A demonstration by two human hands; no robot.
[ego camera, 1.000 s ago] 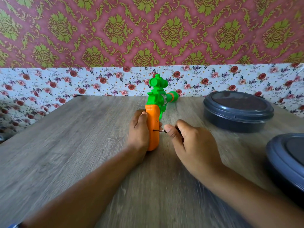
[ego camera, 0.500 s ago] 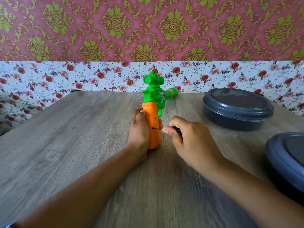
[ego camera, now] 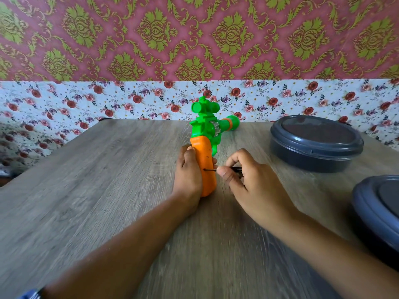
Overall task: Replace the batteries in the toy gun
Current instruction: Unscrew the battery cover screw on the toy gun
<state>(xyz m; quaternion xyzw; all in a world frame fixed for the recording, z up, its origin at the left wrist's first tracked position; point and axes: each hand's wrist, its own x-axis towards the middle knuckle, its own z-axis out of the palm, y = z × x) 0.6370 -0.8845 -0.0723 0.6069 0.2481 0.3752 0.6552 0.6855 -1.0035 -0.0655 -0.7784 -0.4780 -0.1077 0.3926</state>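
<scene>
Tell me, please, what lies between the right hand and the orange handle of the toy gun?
In the head view, only a thin dark screwdriver shaft spans the gap from the right hand to the orange plastic handle.

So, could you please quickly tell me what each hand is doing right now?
Left hand: grips the orange plastic handle of the green toy gun.
Right hand: pinches a thin dark screwdriver, tip at the handle.

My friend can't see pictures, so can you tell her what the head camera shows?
A left hand holds an orange-and-green toy gun by its grip on a wooden table, while the right hand pinches a small screwdriver with its tip in the grip's side. Two dark lidded tubs sit to the right, before a flowery wall.
</scene>
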